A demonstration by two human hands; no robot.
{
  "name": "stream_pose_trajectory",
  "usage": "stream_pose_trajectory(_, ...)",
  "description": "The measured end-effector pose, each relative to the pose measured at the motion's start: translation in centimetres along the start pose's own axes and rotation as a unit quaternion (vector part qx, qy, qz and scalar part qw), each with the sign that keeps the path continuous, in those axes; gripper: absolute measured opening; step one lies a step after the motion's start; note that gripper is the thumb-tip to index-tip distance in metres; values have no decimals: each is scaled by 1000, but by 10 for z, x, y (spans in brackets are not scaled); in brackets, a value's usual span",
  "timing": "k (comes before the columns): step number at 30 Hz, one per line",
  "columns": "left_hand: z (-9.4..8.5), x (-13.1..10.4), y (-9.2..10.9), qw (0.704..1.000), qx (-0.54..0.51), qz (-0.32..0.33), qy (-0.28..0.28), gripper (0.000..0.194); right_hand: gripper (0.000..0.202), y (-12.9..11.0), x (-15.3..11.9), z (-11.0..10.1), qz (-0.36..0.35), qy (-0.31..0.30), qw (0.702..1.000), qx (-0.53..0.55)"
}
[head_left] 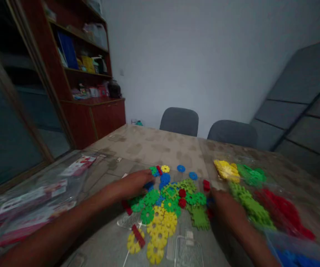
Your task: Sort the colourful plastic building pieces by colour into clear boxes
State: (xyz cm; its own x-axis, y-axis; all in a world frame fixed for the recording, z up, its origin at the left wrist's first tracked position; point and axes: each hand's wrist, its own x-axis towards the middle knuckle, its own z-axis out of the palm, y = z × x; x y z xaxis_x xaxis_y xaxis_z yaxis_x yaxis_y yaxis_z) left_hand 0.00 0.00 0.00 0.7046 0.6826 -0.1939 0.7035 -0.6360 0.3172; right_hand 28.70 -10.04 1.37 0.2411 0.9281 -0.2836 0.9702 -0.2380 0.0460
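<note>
A loose heap of plastic building pieces lies on the table in front of me. It has yellow notched discs (160, 235), green notched discs (148, 214), light-green square plates (199, 217), blue discs (164, 180) and small red connectors (182, 203). At the heap's left edge is my left hand (134, 183), fingers apart over blue and green pieces. My right hand (226, 205) is low at the right edge, beside a red connector (206, 185) and a blue piece. Its fingers look apart, though blurred and partly hidden. Neither hand visibly grips a piece.
Clear bags of yellow (226, 170), green (251, 175), light-green (251, 205), red (284, 211) and blue pieces (296, 258) lie to the right. Plastic packages with printed cards (34, 194) lie left. Two grey chairs (179, 120) stand behind the table, a cabinet (93, 118) back left.
</note>
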Motion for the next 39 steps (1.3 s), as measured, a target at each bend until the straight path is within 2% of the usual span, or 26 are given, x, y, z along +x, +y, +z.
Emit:
stream_pose_trajectory(8,2,-4,-1,999,-1,-36,6,25,30,1,2,5,2,5,1000,14)
stream_pose_trajectory(11,-1,-6,-1,1000,-7,-28,6,30,26,1,3,8,-2,8,1000,15)
stream_pose_trajectory(13,-2,-7,-3,1000,-9,-20,5,33,26,2,4,9,-5,8,1000,13)
stream_pose_trajectory(17,1,-5,-10,1000,-10,-20,8,24,25,7,6,13,-15,5,1000,14)
stream_pose_trajectory(21,3,-3,-16,999,-31,-22,25,30,23,11,8,16,-25,8,999,30)
stream_pose_trajectory(24,-1,-2,-16,997,-60,-16,40,23,30,13,11,18,-33,20,998,49)
stream_pose_trajectory(27,-6,-1,-11,993,-95,-1,66,14,32,13,14,20,-59,43,994,75)
stream_pose_trajectory(31,-2,2,3,987,-129,29,95,24,11,12,18,24,-104,70,986,111)
stream_pose_trajectory(36,10,12,12,988,-119,40,85,28,5,6,20,23,-147,93,972,158)
stream_pose_trajectory(39,8,24,9,991,-96,47,85,31,5,-7,17,25,-200,114,951,209)
